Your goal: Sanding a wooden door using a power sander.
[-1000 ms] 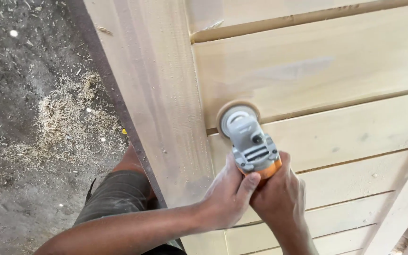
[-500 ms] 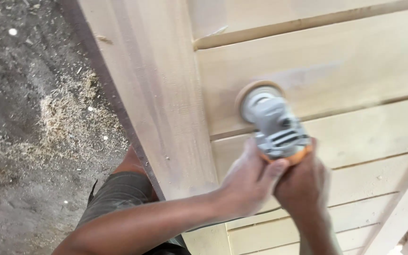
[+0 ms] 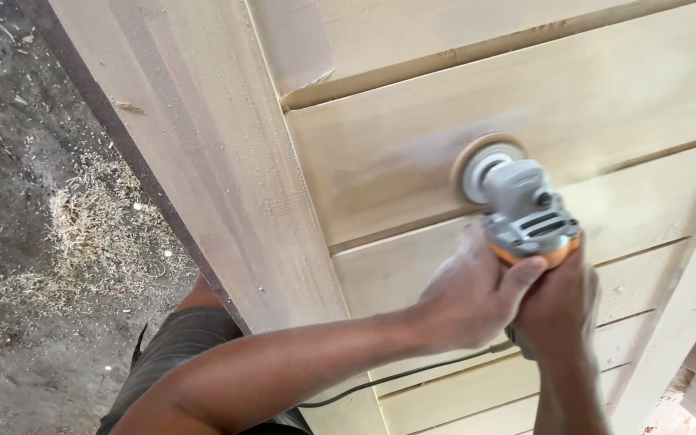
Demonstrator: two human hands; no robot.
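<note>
A big pale wooden door point(image 3: 203, 185) fills most of the view, lying flat with a wide frame board down its left side and horizontal slats point(image 3: 525, 89) stepping across the right. Beside its dark left edge lies the dirt floor point(image 3: 34, 242), strewn with wood shavings point(image 3: 90, 225). At the lower right, a lighter wooden strip point(image 3: 686, 322) crosses the slats at a slant.

The person's left arm comes in from the bottom edge over a grey-green trouser leg point(image 3: 171, 354). Both hands meet on a grey and orange sander point(image 3: 525, 213) – it sits on the slats right of centre, its round pad point(image 3: 481, 165) pressed flat against one slat. The left hand point(image 3: 465, 294) wraps the sander's body from the left, fingers point(image 3: 521, 274) curled tight on the orange part. The right hand point(image 3: 557, 306) grips the handle end from behind, closed around it – its fingertips are hidden. A thin black cord point(image 3: 412, 372) trails from under the hands, across the lower slats toward the left arm.
</note>
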